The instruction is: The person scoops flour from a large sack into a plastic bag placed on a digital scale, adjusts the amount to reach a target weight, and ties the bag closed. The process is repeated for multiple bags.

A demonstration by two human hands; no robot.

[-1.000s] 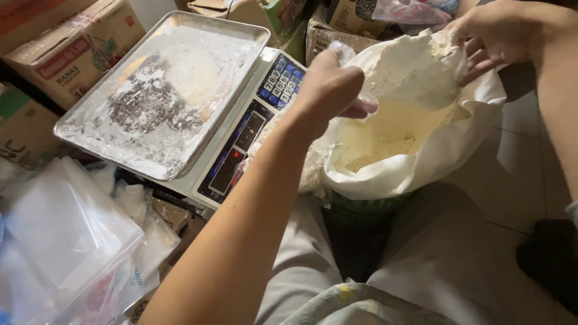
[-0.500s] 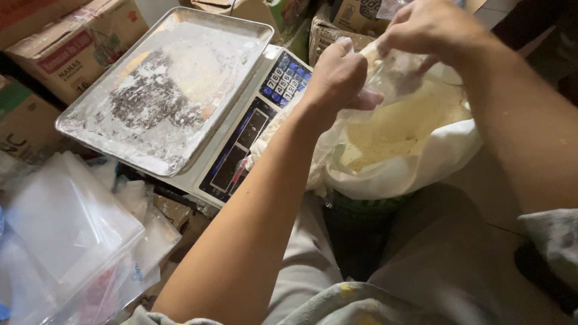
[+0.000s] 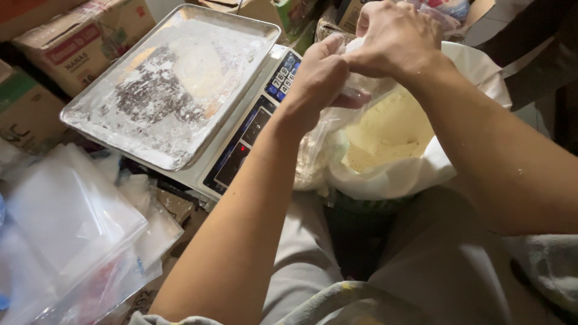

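Observation:
My left hand (image 3: pixel 318 84) and my right hand (image 3: pixel 396 37) meet over a large white sack (image 3: pixel 415 171) of pale yellow flour (image 3: pixel 388 135). Both pinch the mouth of a small clear plastic bag (image 3: pixel 355 99) that hangs between them above the flour. The sack stands open between my knees, its rim rolled down. Just left of my left hand is a digital scale (image 3: pixel 250 129) with a blue keypad and a flour-dusted metal tray (image 3: pixel 171 87) on top.
A heap of clear plastic bags (image 3: pixel 66 235) lies at the lower left. Cardboard boxes (image 3: pixel 84 42) stand behind and beside the scale. Tiled floor shows at the far right edge.
My right hand came off the sack's far rim and moved left to join my left hand on the clear bag. The view shifted slightly right.

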